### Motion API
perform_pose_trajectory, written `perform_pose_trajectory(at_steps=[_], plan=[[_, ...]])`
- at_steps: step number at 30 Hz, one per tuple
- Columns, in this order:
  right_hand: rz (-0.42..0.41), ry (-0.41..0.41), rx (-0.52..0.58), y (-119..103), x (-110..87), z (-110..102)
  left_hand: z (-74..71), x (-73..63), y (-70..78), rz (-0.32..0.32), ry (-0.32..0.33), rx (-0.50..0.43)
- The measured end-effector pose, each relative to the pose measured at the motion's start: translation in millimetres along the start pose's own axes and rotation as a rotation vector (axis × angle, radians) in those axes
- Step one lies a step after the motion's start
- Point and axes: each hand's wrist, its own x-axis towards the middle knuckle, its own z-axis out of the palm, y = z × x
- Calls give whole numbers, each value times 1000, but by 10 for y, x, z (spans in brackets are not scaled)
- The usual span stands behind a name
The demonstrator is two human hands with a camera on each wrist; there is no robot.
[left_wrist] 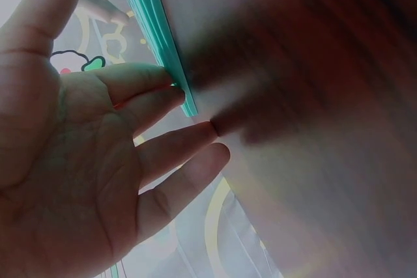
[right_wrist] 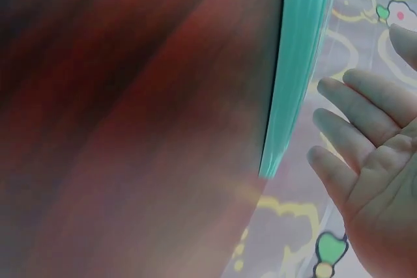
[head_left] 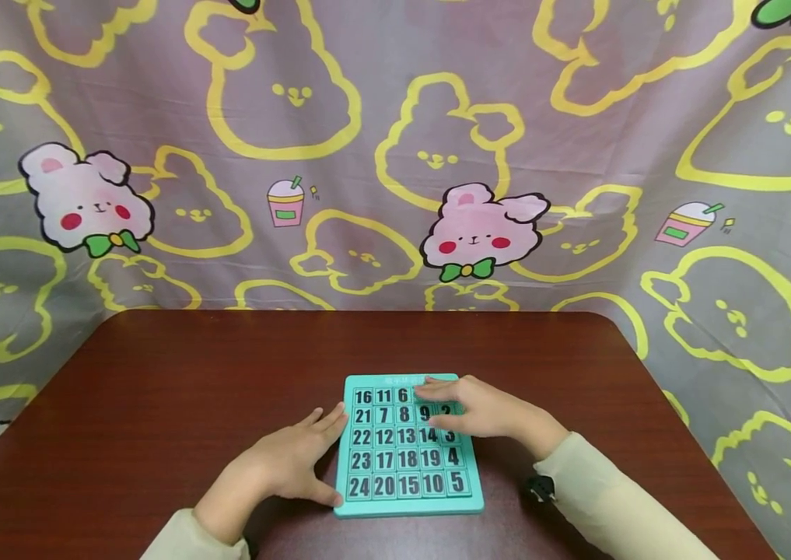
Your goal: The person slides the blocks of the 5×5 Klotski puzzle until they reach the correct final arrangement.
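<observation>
- Behind everything: gray-pink curtain [head_left: 349, 47] w/ yellow cartoon outlines
- Below it: dk red-brown tbl [head_left: 227, 365]
- On tbl, betw. hands: teal number board [head_left: 411, 510], lying flat
- L hand [head_left: 290, 460]: open wide, fingers spread, fingertips + thumb touching board's L edge, nothing gripped
- R hand [head_left: 486, 406]: over board's upper R, fingers loosely extended, holding nothing; tile contact can't tell
- Numbered tiles [head_left: 358, 488]: in rows, 24 lower L
</observation>
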Motion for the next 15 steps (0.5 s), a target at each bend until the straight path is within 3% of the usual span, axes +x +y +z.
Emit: perform_pose_trajectory(at_steps=[7,15], plan=[[30,81,20,97,-245,-98,-23,-4,4,1,-1,12],[62,99,35,174,-403,-134,-12,0,8,9,0,10]])
